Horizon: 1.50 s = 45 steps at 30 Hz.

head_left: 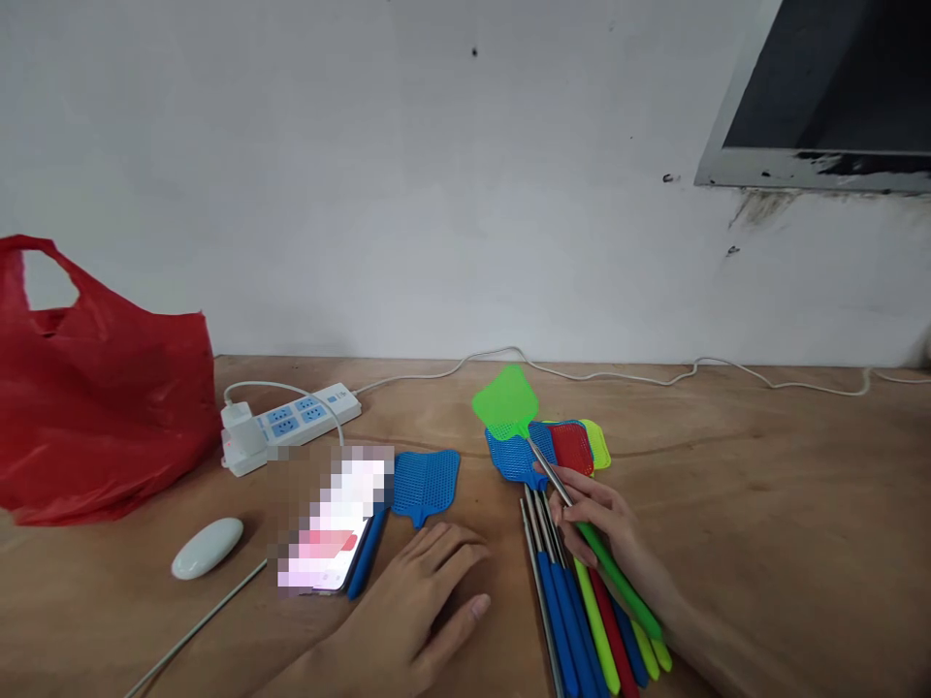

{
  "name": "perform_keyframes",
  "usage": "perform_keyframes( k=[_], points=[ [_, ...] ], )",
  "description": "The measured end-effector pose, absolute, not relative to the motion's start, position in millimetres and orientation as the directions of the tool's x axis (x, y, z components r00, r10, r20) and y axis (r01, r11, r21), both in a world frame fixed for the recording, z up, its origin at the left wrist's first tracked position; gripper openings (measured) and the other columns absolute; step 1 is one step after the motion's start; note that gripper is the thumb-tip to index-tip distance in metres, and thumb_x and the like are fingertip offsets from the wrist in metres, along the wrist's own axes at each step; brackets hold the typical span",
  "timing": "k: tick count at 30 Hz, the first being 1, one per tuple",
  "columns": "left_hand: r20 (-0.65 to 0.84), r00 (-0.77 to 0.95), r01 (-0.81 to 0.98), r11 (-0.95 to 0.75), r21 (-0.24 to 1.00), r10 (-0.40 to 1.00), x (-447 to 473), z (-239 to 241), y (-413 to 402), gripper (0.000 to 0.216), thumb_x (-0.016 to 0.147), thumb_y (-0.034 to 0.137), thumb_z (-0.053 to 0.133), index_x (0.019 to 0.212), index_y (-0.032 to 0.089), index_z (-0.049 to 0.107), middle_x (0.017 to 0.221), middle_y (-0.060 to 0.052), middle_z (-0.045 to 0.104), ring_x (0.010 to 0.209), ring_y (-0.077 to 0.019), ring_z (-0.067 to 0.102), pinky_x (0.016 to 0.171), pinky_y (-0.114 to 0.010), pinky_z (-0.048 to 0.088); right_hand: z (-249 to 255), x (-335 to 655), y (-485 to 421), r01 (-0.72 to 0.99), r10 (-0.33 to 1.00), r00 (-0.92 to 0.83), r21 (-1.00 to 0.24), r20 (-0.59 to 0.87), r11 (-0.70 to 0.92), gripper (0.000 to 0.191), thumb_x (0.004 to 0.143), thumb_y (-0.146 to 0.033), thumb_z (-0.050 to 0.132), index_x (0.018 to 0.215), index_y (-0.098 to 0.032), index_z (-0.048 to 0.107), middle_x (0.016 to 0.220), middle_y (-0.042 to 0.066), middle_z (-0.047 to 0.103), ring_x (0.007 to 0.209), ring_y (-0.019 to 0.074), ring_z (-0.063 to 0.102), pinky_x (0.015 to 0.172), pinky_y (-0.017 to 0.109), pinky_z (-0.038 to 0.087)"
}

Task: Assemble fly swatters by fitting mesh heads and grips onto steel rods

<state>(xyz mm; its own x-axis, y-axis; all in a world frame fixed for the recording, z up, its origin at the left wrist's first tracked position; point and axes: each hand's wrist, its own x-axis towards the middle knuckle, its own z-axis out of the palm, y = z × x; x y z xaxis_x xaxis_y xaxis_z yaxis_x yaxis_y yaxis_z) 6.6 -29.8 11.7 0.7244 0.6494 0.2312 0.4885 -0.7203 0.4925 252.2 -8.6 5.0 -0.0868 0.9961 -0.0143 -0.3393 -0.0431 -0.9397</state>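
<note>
My right hand point(602, 512) is closed around the metal shaft of a green fly swatter point(506, 399), whose head points up and away to the left. Below it lies a pile of fly swatters with blue point(509, 460), red point(574, 448) and yellow point(599, 448) heads and their handles toward me. Several handles are partly hidden under my right hand and the green swatter. My left hand point(414, 606) lies on the table, fingers loosely apart and holding nothing. Just beyond its fingertips is a separate blue fly swatter point(426, 483).
A lit phone point(327, 548), partly pixelated, stands left of the separate blue swatter. Farther left are a white mouse-shaped object point(208, 548), a white power strip point(298, 419) and a red plastic bag point(109, 397). A white cable point(618, 375) runs along the wall.
</note>
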Motion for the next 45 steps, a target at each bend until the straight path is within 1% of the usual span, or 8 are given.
perform_keyframes(
  k=[5,11,19,23,27,30,36,45],
  points=[
    [0.266,0.557,0.509,-0.577,0.639,0.786,6,6,-29,0.02,0.1,0.028,0.046,0.117,0.026,0.057,0.113,-0.006,0.064,0.103,-0.0257,0.061,0.092,-0.04,0.049,2,249,-11,-0.248,0.988,-0.137,-0.964,-0.067,-0.1,0.042,0.083,-0.054,0.065,0.094,-0.014,0.068,0.039,-0.01,0.045,0.023,0.0042,0.031,0.027,0.017,0.018],
    [0.164,0.216,0.236,-0.214,0.948,0.962,5,-1,-21,0.043,0.099,0.045,0.049,0.138,0.028,0.042,0.113,-0.007,0.063,0.099,-0.0246,0.062,0.085,-0.038,0.051,10,250,-16,-0.076,0.938,-0.306,-0.978,-0.161,-0.193,0.041,0.075,-0.057,0.07,0.074,-0.019,0.056,0.034,-0.009,0.048,0.021,0.0043,0.024,0.024,0.017,0.017],
    [0.02,0.091,-0.178,-0.003,0.984,0.996,6,0,-10,0.069,0.085,0.047,0.071,0.143,0.024,0.041,0.113,-0.008,0.066,0.096,-0.0242,0.065,0.076,-0.036,0.056,15,251,-27,-0.037,0.87,-0.447,-0.967,-0.208,-0.251,0.038,0.089,-0.055,0.055,0.091,-0.018,0.061,0.031,-0.013,0.037,0.021,0.006,0.02,0.025,0.016,0.019],
    [-0.01,0.196,-0.171,0.044,0.984,0.981,5,-2,-10,0.039,0.085,0.048,0.072,0.108,0.017,0.065,0.085,-0.005,0.072,0.076,-0.0187,0.067,0.067,-0.028,0.054,15,249,-31,0.004,0.819,-0.492,-0.942,-0.295,-0.337,0.045,0.086,-0.064,0.052,0.074,-0.02,0.055,0.029,-0.011,0.04,0.019,0.0063,0.021,0.021,0.016,0.017],
    [-0.073,0.277,-0.104,0.106,0.989,0.958,6,-1,-14,0.044,0.084,0.055,0.069,0.067,0.015,0.064,0.061,-0.004,0.069,0.051,-0.0129,0.06,0.054,-0.024,0.048,20,245,-35,0.089,0.744,-0.538,-0.904,-0.396,-0.418,0.053,0.088,-0.069,0.045,0.092,-0.018,0.06,0.033,-0.007,0.051,0.017,0.007,0.027,0.021,0.016,0.019],
    [-0.099,0.341,-0.048,0.122,0.991,0.935,8,4,-19,0.047,0.08,0.058,0.071,0.062,0.015,0.062,0.056,-0.001,0.065,0.048,-0.0119,0.058,0.052,-0.022,0.046,20,243,-36,0.085,0.755,-0.536,-0.914,-0.378,-0.397,0.055,0.089,-0.068,0.044,0.103,-0.017,0.057,0.038,-0.006,0.057,0.017,0.0063,0.028,0.021,0.016,0.017],
    [-0.094,0.411,-0.028,0.116,0.993,0.907,11,6,-23,0.053,0.083,0.062,0.066,0.059,0.016,0.063,0.053,-0.001,0.064,0.048,-0.0116,0.058,0.051,-0.021,0.046,12,245,-30,0.151,0.736,-0.573,-0.929,-0.361,-0.338,0.043,0.086,-0.06,0.054,0.072,-0.019,0.053,0.037,-0.008,0.053,0.019,0.0047,0.03,0.021,0.014,0.022],
    [-0.249,0.412,-0.015,0.28,0.96,0.876,10,-4,-18,0.057,0.079,0.068,0.064,0.054,0.017,0.062,0.038,-0.001,0.058,0.03,-0.0096,0.046,0.034,-0.019,0.038,12,242,-37,0.291,0.86,-0.435,-0.945,-0.267,-0.147,0.041,0.09,-0.052,0.054,0.067,-0.018,0.056,0.036,-0.009,0.047,0.021,0.0028,0.028,0.023,0.013,0.019]
  ],
)
